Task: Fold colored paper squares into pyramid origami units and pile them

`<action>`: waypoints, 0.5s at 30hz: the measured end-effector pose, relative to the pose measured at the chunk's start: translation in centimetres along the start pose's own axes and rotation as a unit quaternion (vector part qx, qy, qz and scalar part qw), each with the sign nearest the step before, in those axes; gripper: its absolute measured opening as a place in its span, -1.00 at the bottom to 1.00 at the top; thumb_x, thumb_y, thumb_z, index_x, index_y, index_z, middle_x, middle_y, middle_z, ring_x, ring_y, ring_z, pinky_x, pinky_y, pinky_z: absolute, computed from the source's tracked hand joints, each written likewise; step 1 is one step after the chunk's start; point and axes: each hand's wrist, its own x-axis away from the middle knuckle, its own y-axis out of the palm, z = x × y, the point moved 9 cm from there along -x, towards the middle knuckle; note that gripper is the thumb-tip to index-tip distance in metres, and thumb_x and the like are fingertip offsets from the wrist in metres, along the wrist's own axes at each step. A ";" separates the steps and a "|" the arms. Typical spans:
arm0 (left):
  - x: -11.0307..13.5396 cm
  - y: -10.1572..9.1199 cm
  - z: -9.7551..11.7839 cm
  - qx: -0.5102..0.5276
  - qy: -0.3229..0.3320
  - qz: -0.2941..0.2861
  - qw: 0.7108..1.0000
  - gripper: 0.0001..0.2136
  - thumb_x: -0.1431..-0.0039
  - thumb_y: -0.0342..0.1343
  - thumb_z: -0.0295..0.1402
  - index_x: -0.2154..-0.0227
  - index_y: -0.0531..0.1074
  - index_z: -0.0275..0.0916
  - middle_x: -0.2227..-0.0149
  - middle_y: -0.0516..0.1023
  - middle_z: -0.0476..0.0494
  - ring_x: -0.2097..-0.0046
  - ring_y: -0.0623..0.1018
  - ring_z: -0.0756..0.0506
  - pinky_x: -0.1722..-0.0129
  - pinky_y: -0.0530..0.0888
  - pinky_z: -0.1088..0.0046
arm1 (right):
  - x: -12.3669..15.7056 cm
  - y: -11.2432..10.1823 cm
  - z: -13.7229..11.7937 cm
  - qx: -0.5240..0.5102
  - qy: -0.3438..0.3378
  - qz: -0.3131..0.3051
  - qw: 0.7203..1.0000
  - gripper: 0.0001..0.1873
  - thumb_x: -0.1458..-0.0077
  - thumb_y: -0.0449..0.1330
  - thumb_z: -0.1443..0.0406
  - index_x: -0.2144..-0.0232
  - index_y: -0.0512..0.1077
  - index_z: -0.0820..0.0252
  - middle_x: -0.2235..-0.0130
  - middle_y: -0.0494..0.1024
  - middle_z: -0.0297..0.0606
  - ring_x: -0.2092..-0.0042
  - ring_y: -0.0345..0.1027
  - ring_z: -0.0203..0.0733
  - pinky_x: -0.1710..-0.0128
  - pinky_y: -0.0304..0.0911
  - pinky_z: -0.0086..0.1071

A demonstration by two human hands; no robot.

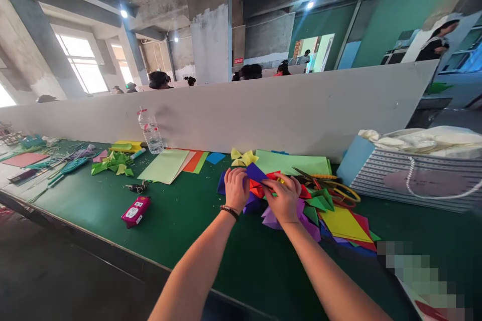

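Between my two hands is a piece of dark blue folded paper (256, 172). My left hand (236, 188) has its fingers closed on the paper's left side, with a beaded bracelet at the wrist. My right hand (283, 198) pinches its right edge between thumb and fingers. Folded paper shapes lie under and around the hands: purple ones (309, 228), red ones, and a green one (319, 201). A pale yellow folded shape (244, 157) sits just beyond the left hand. The undersides of the held paper are hidden.
To the right lie scissors (344, 191), coloured paper sheets (346, 224) and a striped paper bag (417, 175). Leftward are a water bottle (151, 133), keys (138, 187), a magenta packet (136, 211) and green folded paper (113, 161). A white partition (241, 115) stands behind; people are beyond it.
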 end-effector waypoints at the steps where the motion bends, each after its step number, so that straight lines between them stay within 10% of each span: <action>1: 0.4 -0.1 -0.6 -0.003 -0.030 0.030 0.999 -0.77 -0.26 -0.07 -0.44 0.04 0.30 -0.18 -0.05 0.44 -0.28 -0.16 0.39 -0.18 -0.22 0.21 -0.12 | -0.6 0.5 0.2 -0.022 0.027 -0.007 0.999 -0.87 -0.16 0.17 0.28 0.34 0.53 0.06 0.34 0.62 -0.26 0.03 0.36 -0.02 -0.11 0.03 -0.03; 7: 2.3 -2.0 -4.1 0.013 -0.111 0.113 0.987 -0.61 -0.27 -0.08 -0.35 -0.14 0.14 -0.22 -0.13 0.28 -0.39 -0.20 0.33 -0.22 -0.11 0.38 0.05 | -3.5 3.5 -1.9 -0.096 0.072 -0.020 0.993 -0.75 -0.15 0.18 0.11 0.29 0.52 0.12 0.35 0.59 -0.20 0.19 0.40 -0.07 0.10 0.24 -0.20; 15: 2.8 -2.4 -5.3 0.075 -0.137 0.050 0.987 -0.51 -0.24 -0.02 -0.27 -0.19 0.04 -0.24 -0.13 0.31 -0.37 -0.04 0.47 -0.16 0.11 0.52 0.28 | -1.4 3.3 -0.1 -0.141 0.304 0.092 0.938 -0.51 -0.22 -0.06 -0.06 0.29 0.38 0.24 0.40 0.52 -0.13 0.38 0.39 -0.13 0.38 0.25 -0.32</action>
